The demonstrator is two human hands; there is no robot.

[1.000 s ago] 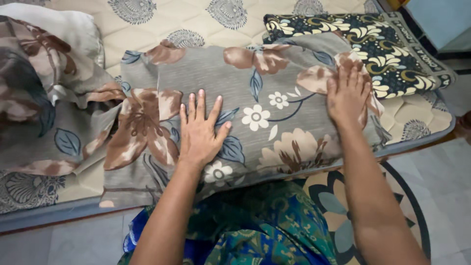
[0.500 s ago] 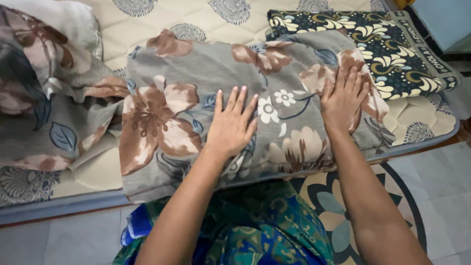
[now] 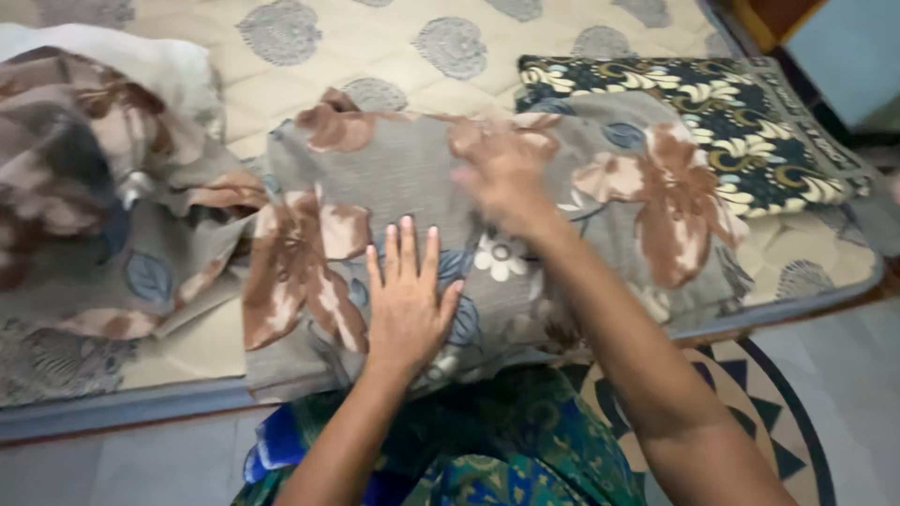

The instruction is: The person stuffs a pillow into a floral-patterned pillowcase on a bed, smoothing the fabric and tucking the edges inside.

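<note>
**Pillow under both hands, near mattress edge**

Pillow [image 3: 525,201], grey cover w/ big brown flowers and small white ones, lies flat across the near part of the mattress [image 3: 281,66], long side running 9 to 3 o'clock. Its near edge sits right at the mattress border.

Left hand [image 3: 405,302]: flat, palm down, fingers spread and pointing to 12, pressed on the pillow's near-left part, just by a brown flower. Open, gripping nothing.

Right hand [image 3: 502,173]: on the pillow's far middle, at approx 1 o'clock from the left hand. Motion-blurred, so can't tell if the fingers are spread or pinching cloth; it looks laid on the fabric. The right forearm crosses the pillow diagonally from 5 o'clock. The two hands are apart, w/ a strip of cover between them.

Around it:
- Sheet [image 3: 112,215], same grey-and-brown print, heaped loose at 9 o'clock of the pillow, touching its left end; a pale bit of cloth shows on top of the heap at the far left.
- Dark cushion [image 3: 741,131], navy w/ cream and yellow scrolls, at 2 o'clock, tucked partly under the pillow's far-right corner.
- Mattress is cream, quilted, w/ grey round medallions and a blue-grey border.
- Rug [image 3: 750,412], round, dark rim w/ pale petal shapes, on the tiled floor at 5 o'clock, partly under the right arm.
- Person's lap at 6 o'clock in green-and-blue patterned cloth [image 3: 487,440], close against the mattress edge.
</note>
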